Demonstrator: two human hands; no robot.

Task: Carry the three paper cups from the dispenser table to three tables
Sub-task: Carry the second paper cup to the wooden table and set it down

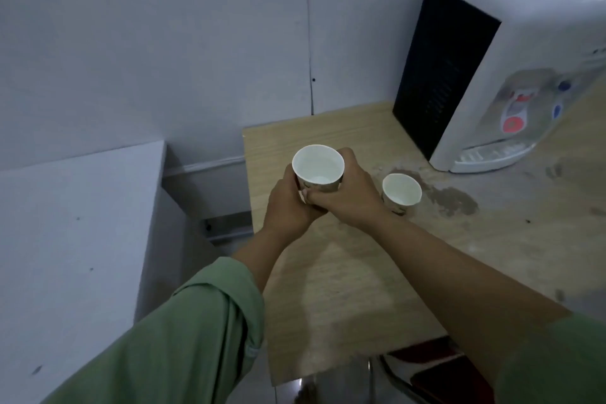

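Both hands wrapped round one paper cup [318,167], held upright above wooden table [344,289]: left hand [288,203] on near-left side, right hand [347,193] on right. Possibly a stack; cannot tell. Second cup [401,190] stands on table just right of right hand. Water dispenser [511,52] far right; stained patch [452,200] beside second cup.

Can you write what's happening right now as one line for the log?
hands: left and right both holding one paper cup | second cup: standing on table | dispenser: behind
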